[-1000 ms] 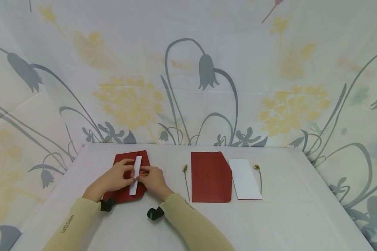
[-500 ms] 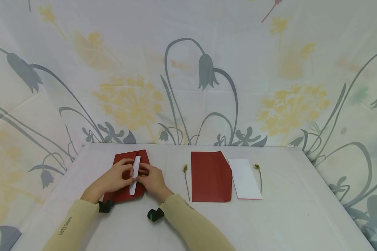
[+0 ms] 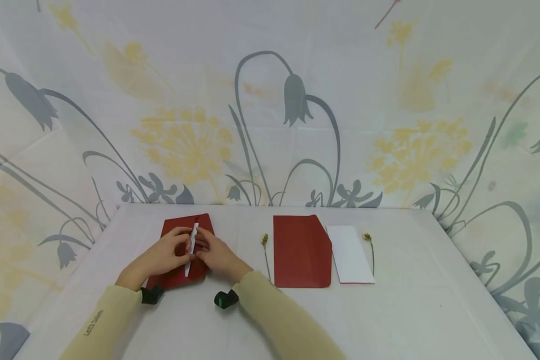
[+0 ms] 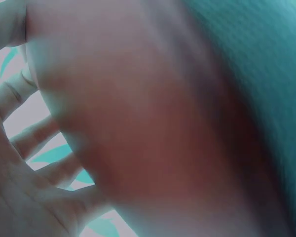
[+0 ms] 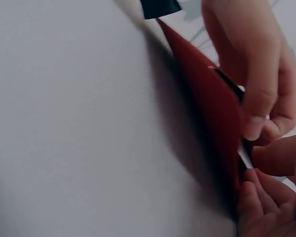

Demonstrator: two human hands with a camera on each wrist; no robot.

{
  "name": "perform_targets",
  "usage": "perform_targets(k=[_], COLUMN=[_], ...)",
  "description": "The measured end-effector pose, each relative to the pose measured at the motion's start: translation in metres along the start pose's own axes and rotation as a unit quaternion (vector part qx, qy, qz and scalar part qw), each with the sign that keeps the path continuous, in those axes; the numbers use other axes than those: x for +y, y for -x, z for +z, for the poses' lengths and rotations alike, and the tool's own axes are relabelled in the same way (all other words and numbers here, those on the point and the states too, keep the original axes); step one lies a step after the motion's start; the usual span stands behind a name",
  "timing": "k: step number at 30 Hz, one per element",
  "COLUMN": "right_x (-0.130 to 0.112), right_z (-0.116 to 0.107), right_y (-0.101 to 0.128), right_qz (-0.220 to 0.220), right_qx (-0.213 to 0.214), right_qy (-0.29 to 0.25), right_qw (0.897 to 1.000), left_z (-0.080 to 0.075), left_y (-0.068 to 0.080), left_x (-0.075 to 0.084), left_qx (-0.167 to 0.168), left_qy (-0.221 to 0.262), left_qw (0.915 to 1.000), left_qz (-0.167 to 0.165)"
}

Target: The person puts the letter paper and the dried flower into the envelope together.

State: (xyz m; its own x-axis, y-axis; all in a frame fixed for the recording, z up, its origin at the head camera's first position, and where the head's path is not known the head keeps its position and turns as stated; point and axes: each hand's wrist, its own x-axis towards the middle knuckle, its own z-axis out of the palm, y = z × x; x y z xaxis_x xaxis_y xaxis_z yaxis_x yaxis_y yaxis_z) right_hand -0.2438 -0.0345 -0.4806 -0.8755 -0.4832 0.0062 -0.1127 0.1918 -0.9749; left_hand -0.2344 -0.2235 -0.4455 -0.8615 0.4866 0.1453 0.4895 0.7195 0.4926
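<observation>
In the head view, a red envelope [image 3: 180, 275] lies tilted at the left of the table, a narrow white strip of card [image 3: 188, 268] showing along its opening. My left hand [image 3: 164, 254] rests over the envelope, thumb and fingers curled at the opening's edge. From the other side, my right hand [image 3: 218, 256] pinches the card's outer edge. The right wrist view shows the left fingers [image 5: 266, 94] on the opening, the right thumb [image 5: 276, 157] against the white edge. Most of the card is hidden inside the envelope. Blur fills much of the left wrist view.
A second red envelope [image 3: 301, 252] lies flat at the middle, with a white card [image 3: 351, 255] to its right. One dried flower [image 3: 265, 240] is left of that envelope, another dried flower [image 3: 367, 237] right of the card. A patterned cloth [image 3: 270, 150] hangs behind.
The white strip outside the envelope has become narrower as the card slid left into it. My right hand shifted slightly left and up with it; the left hand stayed nearly still.
</observation>
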Motion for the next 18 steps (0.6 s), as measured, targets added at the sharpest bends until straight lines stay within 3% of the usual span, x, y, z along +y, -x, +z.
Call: perform_targets(k=[9, 18], right_x=[-0.0080, -0.0026], right_z=[-0.0013, -0.0001], right_y=[-0.0089, -0.0107], right_qz=[0.052, 0.049], right_qx=[-0.027, -0.023], right_qy=[-0.145, -0.202], right_qw=[0.988, 0.978], left_z=[-0.0001, 0.0005], left_y=[0.0034, 0.0022], left_x=[-0.0002, 0.0024], left_qx=[-0.006, -0.016], left_qy=[0.000, 0.000], left_qw=[1.0000, 0.9998], left_qz=[-0.005, -0.008])
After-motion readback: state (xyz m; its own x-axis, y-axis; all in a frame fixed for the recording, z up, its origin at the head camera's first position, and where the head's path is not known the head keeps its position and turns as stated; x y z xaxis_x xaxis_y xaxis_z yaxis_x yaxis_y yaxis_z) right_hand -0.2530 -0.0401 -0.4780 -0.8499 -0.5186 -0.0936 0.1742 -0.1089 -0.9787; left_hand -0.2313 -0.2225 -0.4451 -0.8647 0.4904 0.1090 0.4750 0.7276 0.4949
